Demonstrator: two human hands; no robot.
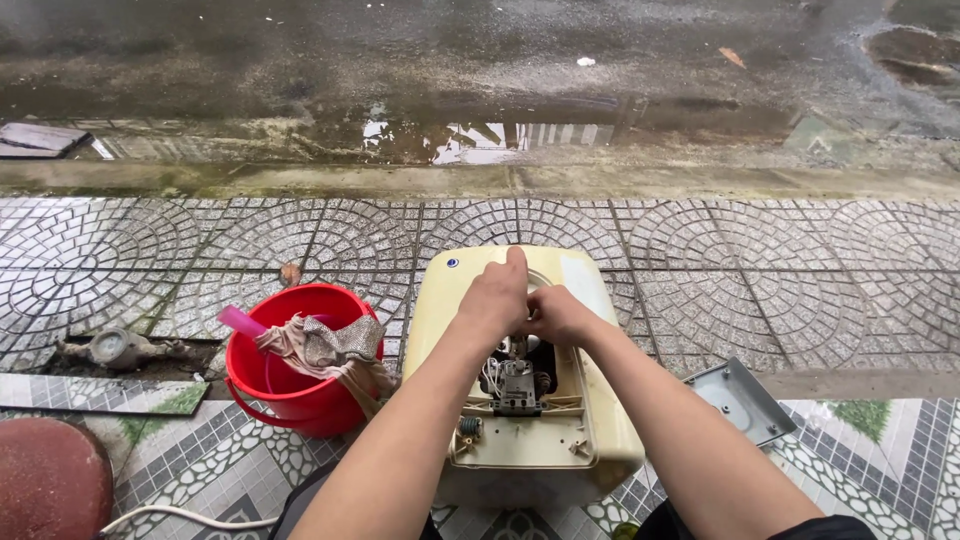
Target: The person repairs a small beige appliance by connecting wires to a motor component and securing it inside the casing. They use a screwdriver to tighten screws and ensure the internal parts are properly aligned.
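A: The left hand point(497, 292) lies flat on the cream plastic appliance casing point(520, 440) at centre; the right hand point(558, 315) curls at its open cavity, grip unclear.

B: Containers?

A: At nine o'clock, a red plastic bucket point(290, 385) holds a crumpled beige rag point(325, 345) and a pink handle point(240, 322). The wiring is hard to make out.

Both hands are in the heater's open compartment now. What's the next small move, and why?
Probably steady the heater with the left hand while the right hand works the part at the top of the open compartment. Both hands meet there above exposed wires, the cover already lies off to the right, and what the fingers pinch is hidden, so go slowly.
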